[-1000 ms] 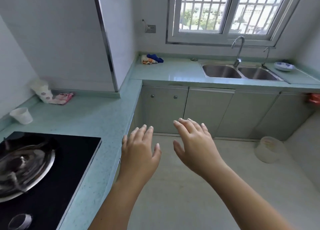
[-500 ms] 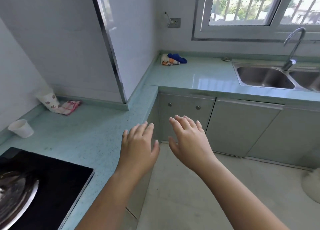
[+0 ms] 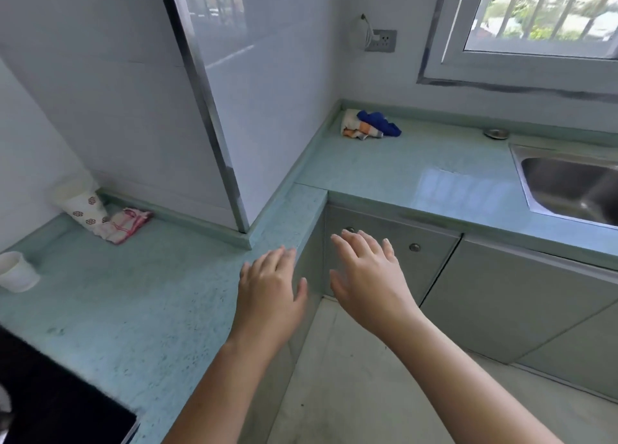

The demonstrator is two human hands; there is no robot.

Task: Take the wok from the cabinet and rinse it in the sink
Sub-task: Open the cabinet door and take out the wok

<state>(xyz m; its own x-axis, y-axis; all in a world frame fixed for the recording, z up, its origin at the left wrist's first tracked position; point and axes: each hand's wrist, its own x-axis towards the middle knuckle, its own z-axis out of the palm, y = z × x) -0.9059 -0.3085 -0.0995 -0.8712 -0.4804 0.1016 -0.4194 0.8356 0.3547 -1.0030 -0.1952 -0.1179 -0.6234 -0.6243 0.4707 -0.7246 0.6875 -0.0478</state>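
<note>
- With the corner door [image 3: 391,256] shut and no wok in view, the step in hand reads as reaching for a knob to open the cabinet; the wok is presumably behind one of these doors, though which cannot be told.
- The right hand [image 3: 368,276] hovers palm down in front of that door, fingers loosely spread and holding nothing, its fingertips next to the left knob [image 3: 349,230].
- The left hand [image 3: 271,286] hovers beside it over the edge of the counter [image 3: 140,296], fingers lightly together, thumb out, also empty.
- To do this well, the right hand would best pinch one knob between thumb and forefinger and pull straight out. The door seems to sit tight in the inner corner, so which side it hinges on cannot be told; a gentle first tug should show it.
- The right knob [image 3: 414,247] is free and well apart from both hands.
- The left hand is best kept clear of the swing, ready to take the wok's weight once the door is open.
- The sink [image 3: 568,189] lies to the right, set into the counter, near enough for a short carry; its tap is out of view.
- Around: a cloth [image 3: 371,125] in the far corner, a patterned paper cup [image 3: 83,206] lying on a pink rag [image 3: 125,224], a white cup [image 3: 16,271] at the left, a black hob [image 3: 50,400] at the lower left.
- None of these stands in the way; the likeliest snag is the counter's overhang at the corner, just over the door.
</note>
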